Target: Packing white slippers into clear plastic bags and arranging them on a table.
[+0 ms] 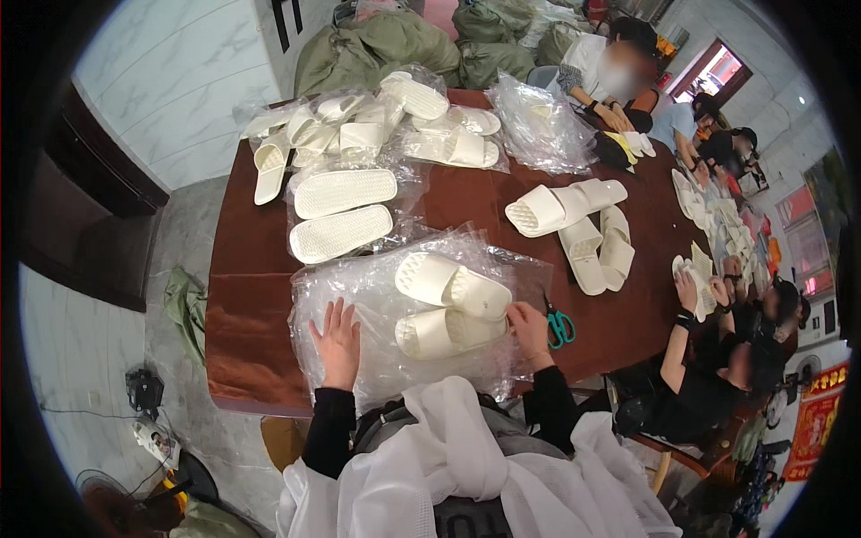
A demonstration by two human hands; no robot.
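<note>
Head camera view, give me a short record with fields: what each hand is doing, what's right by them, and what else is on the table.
left hand: left hand flat on a stack of clear plastic bags
right hand: right hand touching the end of the pair of white slippers
slippers: lying side by side on the bags
nearby: teal-handled scissors just right of the right hand
table: brown table with more bagged and loose white slippers
others: people seated along the right side

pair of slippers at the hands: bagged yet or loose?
Loose: the white slippers lie on top of the clear plastic bags, right hand touching one.
</note>
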